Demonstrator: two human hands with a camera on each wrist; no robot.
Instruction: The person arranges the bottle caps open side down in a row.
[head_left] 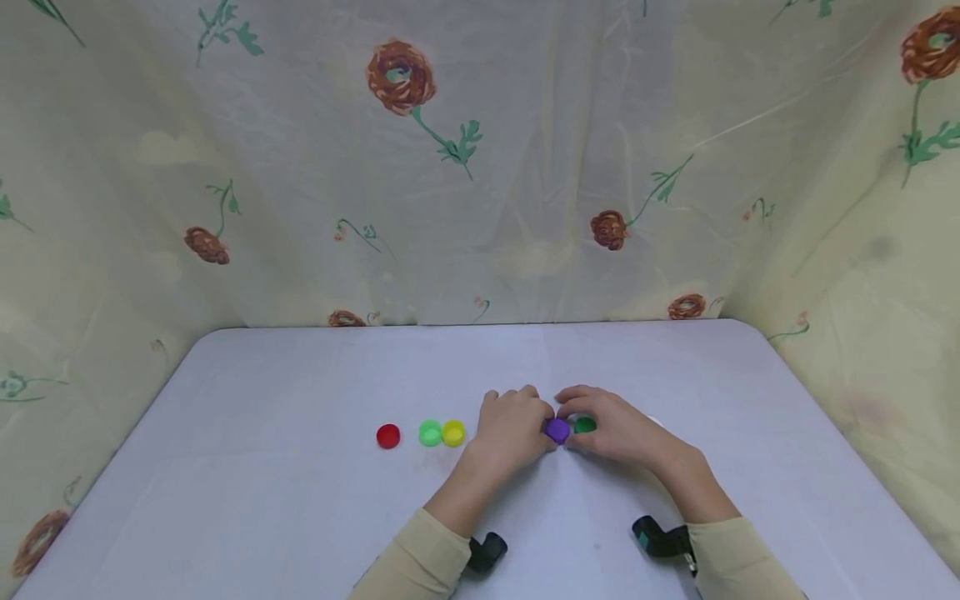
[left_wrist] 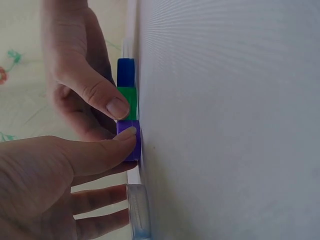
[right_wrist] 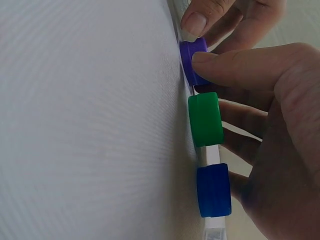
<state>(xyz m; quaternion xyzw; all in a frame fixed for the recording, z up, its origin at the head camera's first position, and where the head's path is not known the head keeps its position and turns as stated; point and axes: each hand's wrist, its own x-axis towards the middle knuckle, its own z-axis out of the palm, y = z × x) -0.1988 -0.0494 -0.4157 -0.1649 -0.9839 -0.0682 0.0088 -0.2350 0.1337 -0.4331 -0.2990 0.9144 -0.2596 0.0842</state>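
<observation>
Left hand (head_left: 512,427) pinches a purple bottle cap (head_left: 557,431), thumb on the near side. Right hand (head_left: 613,425) grips the same cap from the opposite side, its thumb also on the near side; the thumbs stand just apart. The purple cap sits on the tabletop between the two sets of fingertips.

Just right of the pinch, under the arched right hand, a dark green bottle cap (right_wrist: 206,119); farther right along the same row, beneath the palm, a blue bottle cap (right_wrist: 214,190). Beside the left hand's outer fingers, a clear cap (left_wrist: 139,212).

Farther out, left of the left fingers: a yellow cap (head_left: 453,433), a light green cap (head_left: 430,432) next to it, then a red cap (head_left: 387,436) a little apart. All on a white table (head_left: 262,508). Beyond the fingertips hangs a flower-printed curtain (head_left: 525,183).
</observation>
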